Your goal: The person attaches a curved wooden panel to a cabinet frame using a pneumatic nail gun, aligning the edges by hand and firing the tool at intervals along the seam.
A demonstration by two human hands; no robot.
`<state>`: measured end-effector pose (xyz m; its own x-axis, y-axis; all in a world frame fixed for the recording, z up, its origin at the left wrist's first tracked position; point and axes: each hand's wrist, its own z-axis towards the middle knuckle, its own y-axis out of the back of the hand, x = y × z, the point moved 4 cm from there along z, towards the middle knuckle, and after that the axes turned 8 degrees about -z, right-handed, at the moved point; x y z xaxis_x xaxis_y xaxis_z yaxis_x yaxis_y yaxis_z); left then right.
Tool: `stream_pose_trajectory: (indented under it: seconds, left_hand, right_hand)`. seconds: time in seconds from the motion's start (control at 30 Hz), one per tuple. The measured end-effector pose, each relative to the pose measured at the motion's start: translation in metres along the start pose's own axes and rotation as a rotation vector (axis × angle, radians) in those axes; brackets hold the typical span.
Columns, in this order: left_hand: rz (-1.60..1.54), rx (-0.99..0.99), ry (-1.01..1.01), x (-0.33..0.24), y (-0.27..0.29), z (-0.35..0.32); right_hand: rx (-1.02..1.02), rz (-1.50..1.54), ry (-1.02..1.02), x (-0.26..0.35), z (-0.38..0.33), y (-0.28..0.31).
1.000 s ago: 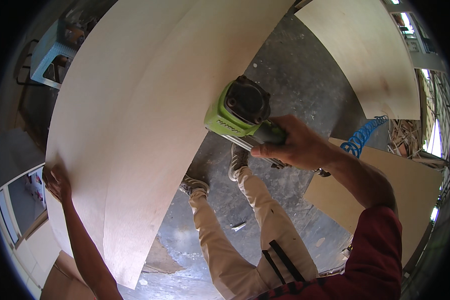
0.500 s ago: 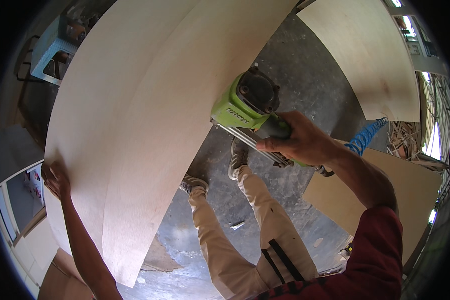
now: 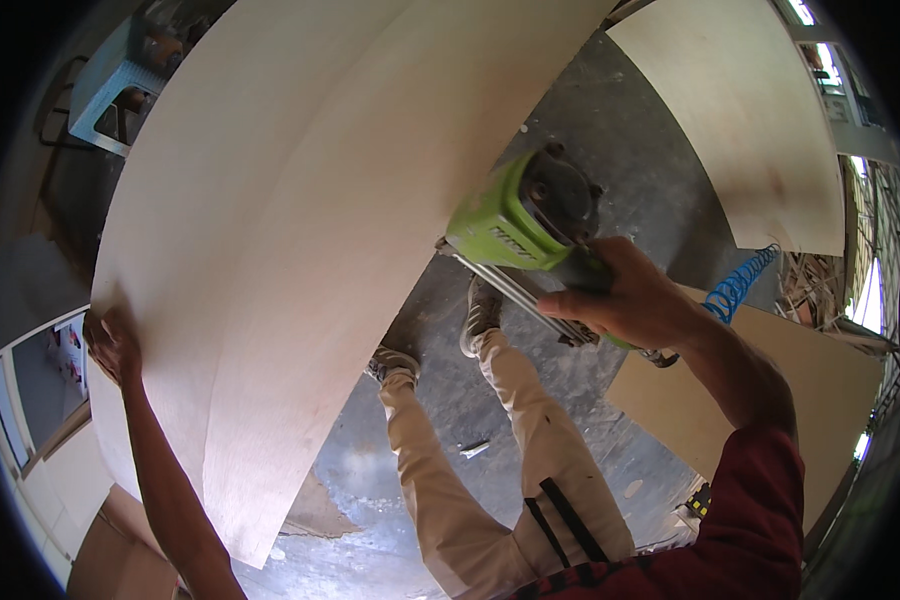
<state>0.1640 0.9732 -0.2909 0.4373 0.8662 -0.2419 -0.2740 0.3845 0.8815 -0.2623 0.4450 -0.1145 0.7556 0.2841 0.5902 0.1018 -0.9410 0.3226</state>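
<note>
A large pale plywood sheet [image 3: 270,240] slants across the left half of the view. At its far left edge my left hand [image 3: 116,345] grips the rim, with the fingers bent over it and their tips hidden. My right hand [image 3: 635,300] is wrapped round the handle of a green and black pneumatic nail gun [image 3: 505,220], with a silver magazine below. The gun's nose is close against the sheet's right edge; I cannot tell whether it touches. A blue coiled air hose [image 3: 740,285] shows behind my right wrist.
Another plywood sheet [image 3: 730,120] stands at the far right, and a tan board [image 3: 760,390] lies below it. Wood scraps [image 3: 810,290] are heaped beside them. A light-blue plastic stool [image 3: 115,95] stands at the upper left. My feet are on the grey concrete floor [image 3: 440,400].
My right hand and the nail gun have shifted a little to the right and tilted slightly. My left hand stays at the sheet's left edge.
</note>
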Motion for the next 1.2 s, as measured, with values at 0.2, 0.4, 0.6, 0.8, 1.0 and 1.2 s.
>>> stream_pose_trajectory:
  seconds: [0.2,0.4,0.6,0.8,1.0,1.2]
  left_hand:
    - [-0.004,-0.003,0.045,-0.01,0.002,-0.001]
    - [0.004,-0.018,-0.003,-0.019,0.007,0.0]
    - [-0.003,-0.014,-0.048,-0.015,0.007,0.001]
    - [-0.013,-0.006,-0.014,-0.015,0.007,0.0]
    - [0.012,-0.009,0.051,-0.021,0.005,-0.002]
    - [0.043,0.007,0.008,-0.013,0.004,-0.002]
  right_hand:
    - [0.047,0.056,0.015,-0.005,-0.009,-0.016]
    - [0.078,0.004,0.057,0.008,0.004,-0.021]
    - [0.081,0.043,0.097,0.012,0.008,-0.027]
    - [0.1,0.023,0.068,0.015,0.008,-0.025]
    - [0.047,0.033,0.135,0.007,0.012,-0.026]
    - [0.046,-0.036,0.033,0.011,0.003,-0.011]
